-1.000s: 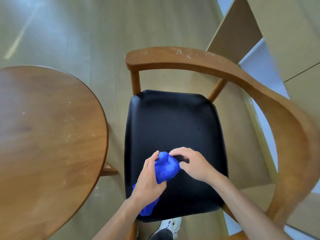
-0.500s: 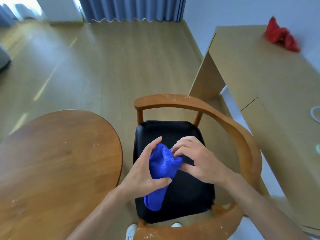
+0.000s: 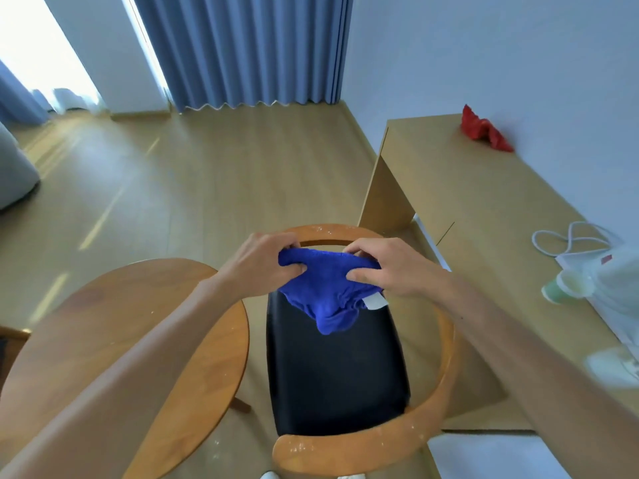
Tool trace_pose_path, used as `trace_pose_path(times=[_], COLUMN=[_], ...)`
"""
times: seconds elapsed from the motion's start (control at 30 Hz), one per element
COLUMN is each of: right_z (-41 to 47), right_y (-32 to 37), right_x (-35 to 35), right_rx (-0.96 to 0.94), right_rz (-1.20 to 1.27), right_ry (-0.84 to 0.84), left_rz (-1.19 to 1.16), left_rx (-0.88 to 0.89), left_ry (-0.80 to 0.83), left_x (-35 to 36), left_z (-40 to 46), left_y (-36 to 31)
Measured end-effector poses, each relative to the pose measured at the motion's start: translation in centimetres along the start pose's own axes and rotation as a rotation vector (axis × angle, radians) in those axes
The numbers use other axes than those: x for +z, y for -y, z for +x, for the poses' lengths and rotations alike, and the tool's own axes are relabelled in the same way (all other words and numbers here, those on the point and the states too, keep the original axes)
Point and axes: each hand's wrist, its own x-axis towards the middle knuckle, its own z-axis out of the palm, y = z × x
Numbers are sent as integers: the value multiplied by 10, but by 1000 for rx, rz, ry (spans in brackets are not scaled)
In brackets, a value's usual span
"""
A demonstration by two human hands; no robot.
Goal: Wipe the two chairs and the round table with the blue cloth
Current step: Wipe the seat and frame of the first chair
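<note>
I hold the cloth (image 3: 330,292) in the air with both hands, above the black seat (image 3: 337,368) of the chair (image 3: 446,344). My left hand (image 3: 257,264) pinches the left end of its top edge, the fingers curled over the cloth and the thumb pressed from below. My right hand (image 3: 394,271) grips the right end in the same way, thumb under, fingers folded on top. Between the hands the top edge is stretched almost straight, and the rest of the cloth hangs down in a loose fold to a point. It does not touch the seat. A small white tag (image 3: 375,301) shows at the right lower side of the cloth, just under my right hand.

The table (image 3: 145,340) stands at my left, just beside the chair, and my left forearm passes over its top. There are pale specks on the table and on the chair's wooden rail; they may be crumbs or dust, the picture is too soft to say. At my right is a long desk (image 3: 466,209) with a red cloth (image 3: 484,133) at its far end and a white cable (image 3: 567,240) nearer to me.
</note>
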Motion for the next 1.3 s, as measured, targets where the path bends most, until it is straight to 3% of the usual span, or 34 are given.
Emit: trace_pose_path(times=[0.1,0.3,0.47,0.6,0.73,0.83,0.9,0.97,1.07,1.17,1.3], right_z=[0,-2,-2,4,10,11,11,12,13,7,-3], right_y=[3,14,24,38,61,64,63,60,54,41,32], right_x=[-11,-3,3,21,31,20,15,16,11,-2,-15], right_rx=[35,96,115,140,197,204,183,144,118,109,49], right_rz=[-121,-82,-105,-253,-137,123,151,50,54,200,316], right_ry=[77,-140,-124,-231,-310,-188,-76,-53,-173,-257,-304], left_rz=[152,276,361,402,19,-458,-664,-864,-1007,-879,-518], left_rx=[88,148,76,-148,-491,-725,-804,-804,-723,-609,-450], left_ry=[35,65,79,59,46,68,82,123,186,140,26], left_x=[-9,-11,4,7,5,-7,-16,-21,-25,-24,-9], left_z=[5,0,-2,5,16,16,14,13,7,1,-9], left_y=[-6,-23,-27,-39,-58,-65,-68,-70,-72,-59,-20])
